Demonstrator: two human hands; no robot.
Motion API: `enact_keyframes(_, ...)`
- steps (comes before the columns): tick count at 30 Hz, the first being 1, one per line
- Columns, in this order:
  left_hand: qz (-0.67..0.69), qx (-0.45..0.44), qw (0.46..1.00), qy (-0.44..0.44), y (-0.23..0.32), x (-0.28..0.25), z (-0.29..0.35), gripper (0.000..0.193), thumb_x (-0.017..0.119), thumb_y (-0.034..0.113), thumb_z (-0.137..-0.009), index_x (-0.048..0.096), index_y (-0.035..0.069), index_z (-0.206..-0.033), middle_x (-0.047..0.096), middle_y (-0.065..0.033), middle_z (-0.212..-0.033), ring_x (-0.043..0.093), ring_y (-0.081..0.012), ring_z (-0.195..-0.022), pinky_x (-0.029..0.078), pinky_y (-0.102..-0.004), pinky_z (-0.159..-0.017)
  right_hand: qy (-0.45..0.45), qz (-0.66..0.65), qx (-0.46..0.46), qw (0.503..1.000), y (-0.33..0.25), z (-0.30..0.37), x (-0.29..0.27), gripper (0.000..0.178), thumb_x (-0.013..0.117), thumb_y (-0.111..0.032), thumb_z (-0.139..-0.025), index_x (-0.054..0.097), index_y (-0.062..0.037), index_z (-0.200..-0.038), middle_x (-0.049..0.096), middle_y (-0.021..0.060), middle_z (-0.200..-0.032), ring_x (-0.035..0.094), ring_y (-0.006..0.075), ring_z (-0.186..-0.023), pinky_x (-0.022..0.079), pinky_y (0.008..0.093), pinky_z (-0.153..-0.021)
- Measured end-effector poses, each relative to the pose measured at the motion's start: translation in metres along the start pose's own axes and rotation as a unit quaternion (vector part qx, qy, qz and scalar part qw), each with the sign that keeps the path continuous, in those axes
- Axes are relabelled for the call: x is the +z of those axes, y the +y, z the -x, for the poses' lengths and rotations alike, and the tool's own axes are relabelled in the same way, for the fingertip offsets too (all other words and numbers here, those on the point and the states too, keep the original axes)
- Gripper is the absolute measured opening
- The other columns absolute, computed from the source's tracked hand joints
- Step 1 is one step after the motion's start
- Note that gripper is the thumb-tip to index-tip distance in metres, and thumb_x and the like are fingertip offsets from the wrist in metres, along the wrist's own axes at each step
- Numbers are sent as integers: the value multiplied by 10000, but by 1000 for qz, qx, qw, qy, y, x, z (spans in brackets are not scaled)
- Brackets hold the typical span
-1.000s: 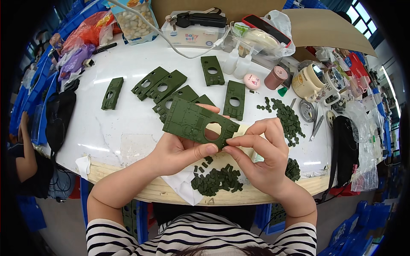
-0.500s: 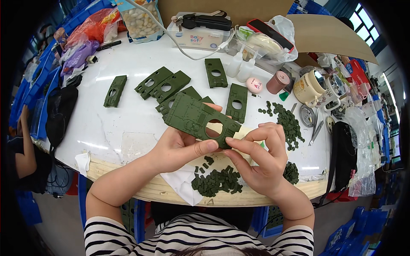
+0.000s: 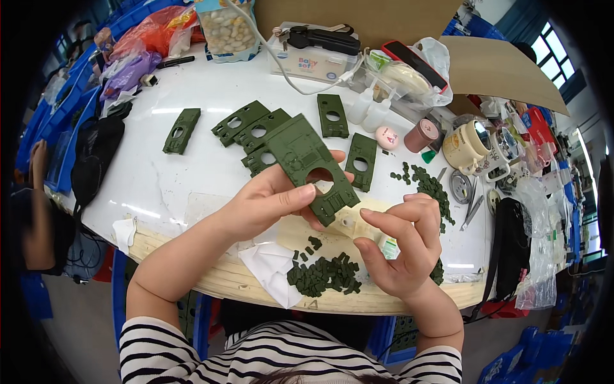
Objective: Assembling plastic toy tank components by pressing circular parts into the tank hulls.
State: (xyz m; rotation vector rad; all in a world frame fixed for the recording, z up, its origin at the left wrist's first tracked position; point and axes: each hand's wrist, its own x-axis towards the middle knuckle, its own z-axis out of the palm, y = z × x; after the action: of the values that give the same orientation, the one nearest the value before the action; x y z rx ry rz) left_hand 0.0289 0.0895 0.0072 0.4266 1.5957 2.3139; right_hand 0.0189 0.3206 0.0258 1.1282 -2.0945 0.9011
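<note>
My left hand (image 3: 272, 200) grips a dark green plastic model tank hull (image 3: 295, 148) with a round hole, thumb on top and fingers beneath. The piece is tilted above the table. To its right, my right hand (image 3: 406, 249) is off the piece, thumb and forefinger apart with nothing visible between them. Below the hands lies a heap of small dark green plastic parts (image 3: 325, 274). Beyond the right hand spreads a second heap of small green parts (image 3: 432, 189). More matching hulls lie farther back, among them a hull (image 3: 181, 131) and another hull (image 3: 361, 163).
A white cloth (image 3: 274, 272) lies by the wooden front edge. At the right are tweezers (image 3: 473, 208), a tape roll (image 3: 460, 182), mugs (image 3: 463, 146) and a reddish-brown spool (image 3: 422, 136). White squeeze bottles (image 3: 377, 114) and a plastic box (image 3: 307, 61) stand at the back.
My right hand has come away from the hull, and its thumb and forefinger have parted. My left hand has turned the hull so that its holed end points more toward me.
</note>
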Motion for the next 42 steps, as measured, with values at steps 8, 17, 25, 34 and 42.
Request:
enact_keyframes(8, 5, -44, 999, -27, 2, -10, -1, 686, 538, 401, -942, 316, 42, -1482, 575, -163, -1280, 618, -141, -972, 489, -243, -671, -16, -12, -22, 1000, 2, 1, 7, 192, 770, -118, -730, 719, -80, -912, 554, 20, -761, 498, 206, -728, 419, 398, -792)
enact_keyframes(17, 13, -59, 996, -66, -6, -11, -1, 620, 524, 338, -970, 333, 36, -1476, 585, -120, -1217, 590, -124, -977, 487, -238, -681, -57, -19, -36, 998, -1, 1, 9, 300, 807, -161, -694, 740, -126, -985, 544, 2, -798, 499, 202, -763, 426, 412, -820)
enact_keyframes(25, 25, -58, 994, -88, -11, -9, -1, 577, 542, 351, -979, 379, 72, -1458, 558, -31, -1137, 560, -97, -914, 491, -239, -658, -93, -5, -61, 994, -6, 4, 10, 403, 824, -304, -681, 752, -185, -1059, 501, -12, -803, 474, 198, -796, 426, 428, -843)
enact_keyframes(34, -27, -45, 998, -23, -1, -17, -1, 561, 502, 314, -982, 343, 45, -1448, 615, -186, -1222, 627, -154, -978, 494, -245, -703, -30, -21, -16, 999, 0, 0, 1, 388, 817, -250, -702, 739, -126, -1061, 497, -1, -786, 465, 194, -758, 437, 403, -814)
enact_keyframes(42, -141, 34, 957, 250, 38, -95, -6, 404, 527, 318, -991, 515, 12, -1254, 666, -79, -994, 600, -91, -705, 457, -200, -601, -10, -10, -28, 1000, 1, 0, 3, 290, 792, -122, -690, 743, -125, -976, 527, -9, -754, 494, 183, -720, 434, 407, -828)
